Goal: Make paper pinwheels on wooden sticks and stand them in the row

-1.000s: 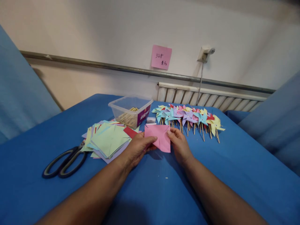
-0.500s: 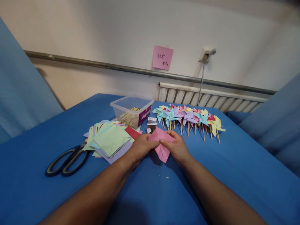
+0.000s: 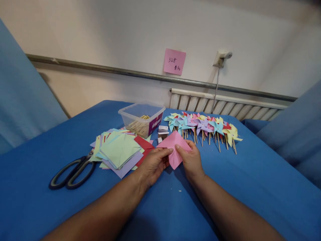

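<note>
A pink paper square (image 3: 176, 139), with folds and slits in it, is held between both hands above the blue-covered table. On its left side my left hand (image 3: 156, 162) pinches it, thumb on top near the middle. The right side is gripped by my right hand (image 3: 192, 159), with the thumb pressed at the centre and the fingers behind, partly hidden. Just left of my left hand lies a stack of coloured paper squares (image 3: 120, 150), a red sheet (image 3: 144, 145) at its edge. Behind the pink paper stands a small box (image 3: 163, 129), partly covered.
Large black-handled scissors (image 3: 72, 172) lie left of the stack. A clear plastic tub (image 3: 140, 112) holds wooden sticks (image 3: 139, 126). Several finished pinwheels (image 3: 202, 125) lie at the back right. A radiator (image 3: 228, 103) and a metal rail (image 3: 140, 75) run along the wall.
The pink paper has been turned and spread flatter, with a corner now pointing up. My left hand has slid down along it, and more of the red sheet shows.
</note>
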`<control>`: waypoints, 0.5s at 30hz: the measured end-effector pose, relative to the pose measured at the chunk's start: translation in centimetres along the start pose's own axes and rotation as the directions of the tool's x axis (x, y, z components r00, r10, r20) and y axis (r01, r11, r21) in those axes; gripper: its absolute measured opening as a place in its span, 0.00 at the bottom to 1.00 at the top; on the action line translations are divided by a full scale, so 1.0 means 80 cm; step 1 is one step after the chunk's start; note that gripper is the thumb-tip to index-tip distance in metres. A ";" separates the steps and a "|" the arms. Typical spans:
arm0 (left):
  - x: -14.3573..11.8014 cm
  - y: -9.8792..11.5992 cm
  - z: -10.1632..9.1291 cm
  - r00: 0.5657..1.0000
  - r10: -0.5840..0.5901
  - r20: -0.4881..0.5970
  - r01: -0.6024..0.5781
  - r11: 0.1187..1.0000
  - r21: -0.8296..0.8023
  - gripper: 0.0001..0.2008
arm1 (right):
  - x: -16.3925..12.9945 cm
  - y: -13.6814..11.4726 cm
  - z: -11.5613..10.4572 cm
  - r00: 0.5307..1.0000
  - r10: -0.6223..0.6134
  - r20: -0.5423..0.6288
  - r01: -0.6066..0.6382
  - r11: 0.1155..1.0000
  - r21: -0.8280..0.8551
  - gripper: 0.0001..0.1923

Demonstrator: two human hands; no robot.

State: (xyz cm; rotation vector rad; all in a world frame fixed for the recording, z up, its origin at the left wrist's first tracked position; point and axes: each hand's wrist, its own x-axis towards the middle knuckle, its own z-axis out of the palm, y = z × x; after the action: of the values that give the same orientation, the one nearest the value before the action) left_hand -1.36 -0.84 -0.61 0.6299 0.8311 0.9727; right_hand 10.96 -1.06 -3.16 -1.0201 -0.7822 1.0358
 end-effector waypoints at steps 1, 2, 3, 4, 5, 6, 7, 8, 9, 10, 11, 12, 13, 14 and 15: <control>0.001 -0.001 -0.001 1.000 0.003 -0.004 -0.003 1.000 0.008 0.06 | -0.002 -0.001 0.001 1.000 0.005 0.010 -0.006 1.000 0.008 0.18; 0.002 -0.003 -0.002 1.000 0.009 -0.012 -0.008 1.000 0.014 0.06 | -0.004 -0.001 0.002 1.000 0.010 0.022 -0.010 1.000 0.016 0.18; 0.003 -0.004 -0.002 0.999 0.022 -0.024 -0.021 1.000 0.018 0.06 | -0.005 -0.002 0.003 0.999 0.014 0.037 -0.014 1.000 0.021 0.18; 0.004 -0.006 -0.003 0.999 0.037 -0.038 -0.036 0.999 0.020 0.06 | -0.005 -0.002 0.003 0.998 0.019 0.057 -0.020 1.000 0.022 0.17; 0.005 -0.006 -0.004 0.998 0.049 -0.048 -0.048 0.999 0.019 0.06 | -0.006 -0.002 0.002 0.997 0.022 0.075 -0.024 1.000 0.018 0.17; 0.006 -0.006 -0.004 0.997 0.057 -0.055 -0.056 0.998 0.014 0.06 | -0.005 -0.002 0.001 0.996 0.015 0.089 -0.016 1.000 0.004 0.16; 0.007 -0.004 -0.004 0.996 0.059 -0.060 -0.059 0.998 0.005 0.06 | -0.005 -0.002 -0.001 0.995 -0.006 0.100 0.008 1.000 -0.016 0.16; 0.007 -0.002 -0.004 0.996 0.055 -0.068 -0.055 0.998 -0.008 0.07 | -0.005 -0.002 -0.002 0.992 -0.042 0.116 0.046 0.998 -0.034 0.17; 0.007 0.002 -0.004 0.996 0.043 -0.079 -0.046 0.999 -0.025 0.08 | -0.005 -0.003 -0.004 0.987 -0.089 0.136 0.096 0.994 -0.046 0.18; 0.007 0.006 -0.004 0.995 0.031 -0.093 -0.035 0.998 -0.044 0.10 | -0.006 -0.004 -0.006 0.976 -0.143 0.164 0.154 0.987 -0.054 0.21; 0.007 0.011 -0.003 0.994 0.016 -0.109 -0.023 0.998 -0.066 0.11 | -0.007 -0.006 -0.007 0.961 -0.196 0.196 0.213 0.975 -0.065 0.24; 0.006 0.016 -0.002 0.992 0.000 -0.123 -0.011 0.996 -0.087 0.13 | -0.009 -0.008 -0.008 0.942 -0.245 0.228 0.270 0.959 -0.086 0.26; 0.005 0.021 -0.002 0.991 -0.010 -0.135 -0.005 0.994 -0.105 0.13 | -0.010 -0.011 -0.009 0.922 -0.285 0.261 0.325 0.937 -0.125 0.28; 0.005 0.025 -0.002 0.989 -0.018 -0.144 0.000 0.993 -0.121 0.13 | -0.012 -0.014 -0.010 0.901 -0.321 0.293 0.382 0.906 -0.181 0.28; 0.005 0.028 -0.002 0.989 -0.025 -0.144 0.006 0.991 -0.133 0.14 | -0.014 -0.016 -0.010 0.876 -0.352 0.329 0.439 0.865 -0.242 0.28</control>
State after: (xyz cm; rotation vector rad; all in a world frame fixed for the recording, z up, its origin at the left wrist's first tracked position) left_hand -2.41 0.48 0.93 0.4419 0.8905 1.0597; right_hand 11.72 -2.54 -2.31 -0.9286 -1.3603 0.7082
